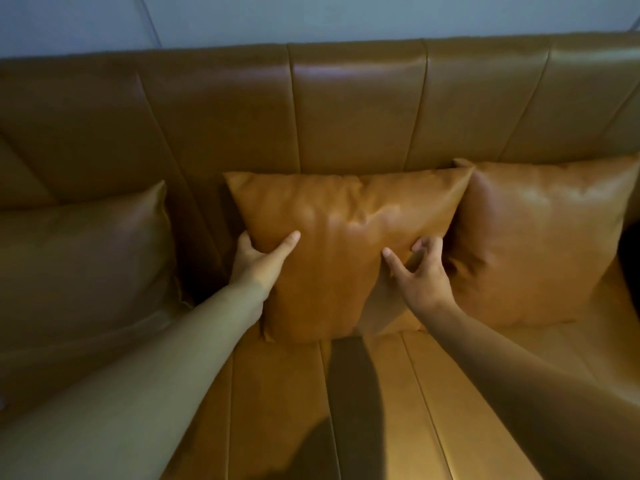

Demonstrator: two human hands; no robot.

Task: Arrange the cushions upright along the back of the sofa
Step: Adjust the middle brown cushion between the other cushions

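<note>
Both forearms reached over the sofa seat [363, 410], left hand [258, 259] gripped the middle cushion [339, 244] edge, right hand [420, 271] fingers spread loose against it, upright between two cushions.

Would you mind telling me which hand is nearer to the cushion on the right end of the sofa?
Right. The right hand is at the middle cushion's right edge, beside the right cushion; the left hand grips the middle cushion's far left edge.

Three tan leather cushions stand against the sofa back [356, 109]: left cushion [83, 258], middle cushion [343, 230], seemingly upright, right cushion [540, 244].
</note>
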